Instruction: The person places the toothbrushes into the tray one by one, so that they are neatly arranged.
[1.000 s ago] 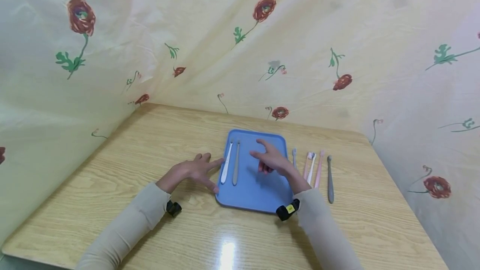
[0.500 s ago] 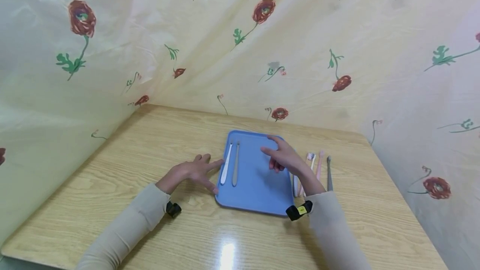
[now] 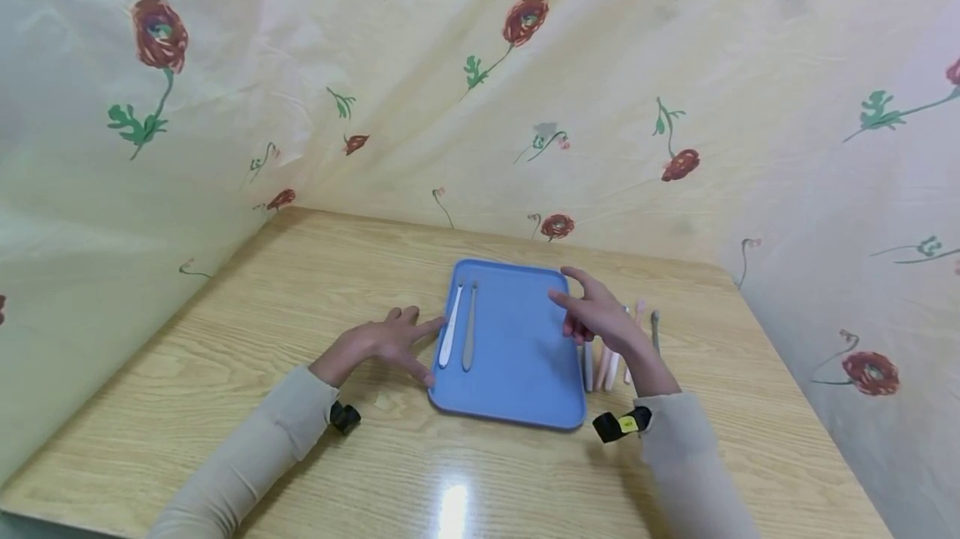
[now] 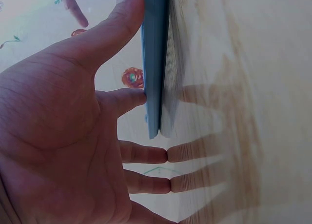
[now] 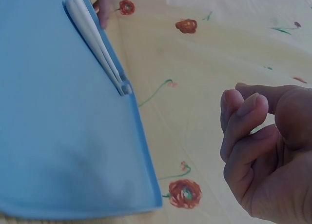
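Blue tray point(image 3: 517, 339), yellow label point(image 3: 627, 423) unreadable

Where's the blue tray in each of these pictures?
Head: blue tray, just below and mostly right of centre.
Left wrist: blue tray, edge-on, upper middle.
Right wrist: blue tray, filling much of the left side.
Shared landmark: the flowered cloth.

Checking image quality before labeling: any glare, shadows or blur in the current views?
Head: bright glare on the table at the bottom of the picture; left wrist: left hand mirrored in the table's glossy surface, which looks soft toward the right; right wrist: faint, soft-edged shadow on the tray.
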A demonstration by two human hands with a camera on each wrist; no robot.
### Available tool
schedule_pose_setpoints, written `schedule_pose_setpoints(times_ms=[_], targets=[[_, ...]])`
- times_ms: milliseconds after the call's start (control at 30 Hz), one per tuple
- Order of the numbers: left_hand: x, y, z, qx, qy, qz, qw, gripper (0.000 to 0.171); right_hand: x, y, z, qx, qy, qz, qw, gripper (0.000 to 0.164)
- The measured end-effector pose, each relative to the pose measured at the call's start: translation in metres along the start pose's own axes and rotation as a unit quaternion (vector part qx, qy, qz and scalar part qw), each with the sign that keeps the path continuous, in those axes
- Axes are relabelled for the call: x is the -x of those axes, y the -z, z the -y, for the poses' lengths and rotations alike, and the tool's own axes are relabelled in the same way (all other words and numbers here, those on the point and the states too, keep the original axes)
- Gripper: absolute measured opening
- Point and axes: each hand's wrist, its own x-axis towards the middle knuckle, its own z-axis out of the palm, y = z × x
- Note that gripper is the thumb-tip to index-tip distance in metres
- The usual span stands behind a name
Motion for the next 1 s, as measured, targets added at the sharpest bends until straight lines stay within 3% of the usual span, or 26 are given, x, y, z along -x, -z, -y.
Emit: schedule_pose_setpoints(times_ms=[633,1000], targets=[[0.002,0.001,-0.001,0.006,0.002,0.000,1.0000,0.107,0.032,0.045,-0.020,0.000,-0.007,-0.040,0.999,0.082],[0.001,-0.001,0.002,0.004,-0.001,-0.006,1.0000,0.109,0.044,0.059,-0.040,0.009,-0.030,-0.053,0.998,0.084]])
